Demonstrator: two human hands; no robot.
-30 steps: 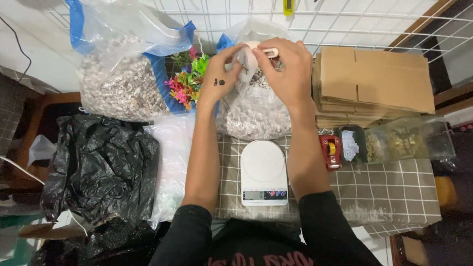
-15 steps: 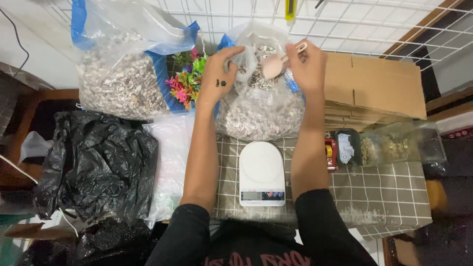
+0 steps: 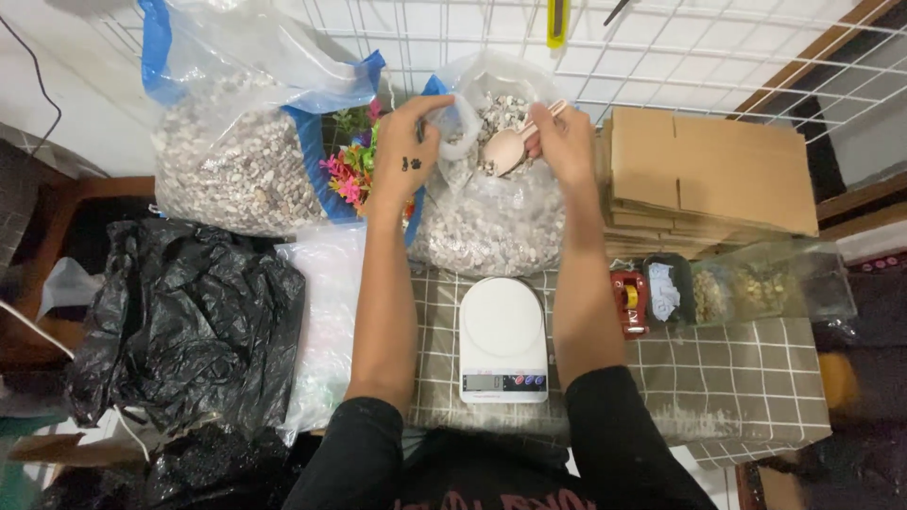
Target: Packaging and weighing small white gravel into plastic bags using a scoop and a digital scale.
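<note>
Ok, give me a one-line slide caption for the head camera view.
Left hand holds open a clear bag of pebbles while right hand dips in a wooden spoon, above a white kitchen scale.

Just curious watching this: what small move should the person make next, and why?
Probably dip the wooden spoon down into the pebbles: the right hand holds it empty at the mouth of the clear bag, which the left hand holds open.

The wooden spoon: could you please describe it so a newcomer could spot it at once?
Behind the white kitchen scale stands a clear bag of pale gravel. At its open mouth the right hand holds the wooden spoon, the only smooth, tan thing among the rough stones.
</note>
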